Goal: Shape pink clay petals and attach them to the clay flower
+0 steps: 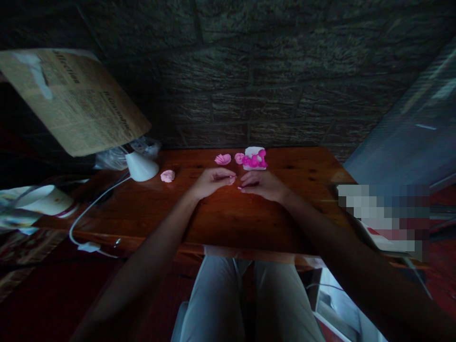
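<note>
My left hand [216, 182] is held just above the wooden table, thumb and fingers pinched together, with a small pale pink piece [232, 180] at their tips. Facing it across a narrow gap, my right hand [262, 185] has its fingers curled to the thumb. A pink speck shows at that thumb, too small to tell whether it is a held bit or a nail. Beyond the hands lie a pink petalled flower shape [223, 159], a smaller pink rosette [239, 158] and a white tray [255, 151] holding bright magenta pieces [254, 160].
A pale pink lump [167, 176] sits on the wooden table [231, 218] beside a white-based lamp [142, 167] with a newsprint shade. Its cord hangs over the front edge. A paper cup [48, 200] lies far left. A blurred-out item [384, 218] rests at right. A stone wall stands behind.
</note>
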### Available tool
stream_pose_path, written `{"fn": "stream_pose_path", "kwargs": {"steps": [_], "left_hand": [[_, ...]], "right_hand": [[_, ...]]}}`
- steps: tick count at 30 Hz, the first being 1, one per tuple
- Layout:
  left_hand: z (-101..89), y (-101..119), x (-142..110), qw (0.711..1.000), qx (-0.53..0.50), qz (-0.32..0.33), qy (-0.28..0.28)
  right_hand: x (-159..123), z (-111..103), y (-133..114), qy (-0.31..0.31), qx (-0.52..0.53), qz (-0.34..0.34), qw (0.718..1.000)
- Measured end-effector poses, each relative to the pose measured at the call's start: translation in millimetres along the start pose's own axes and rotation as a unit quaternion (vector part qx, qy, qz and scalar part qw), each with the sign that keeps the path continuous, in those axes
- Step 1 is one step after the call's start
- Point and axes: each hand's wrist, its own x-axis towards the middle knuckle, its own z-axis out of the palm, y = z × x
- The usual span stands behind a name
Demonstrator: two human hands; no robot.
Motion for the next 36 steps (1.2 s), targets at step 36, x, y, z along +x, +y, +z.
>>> {"fn": "stream_pose_path", "kwargs": {"steps": [36], "left_hand": [[18.1,5.4,1.1,0.998,-0.053,0.035,0.017]], "right_hand": [[-6.4,7.3,-12.4,0.027,-0.132,-0.170,0.976]]}}
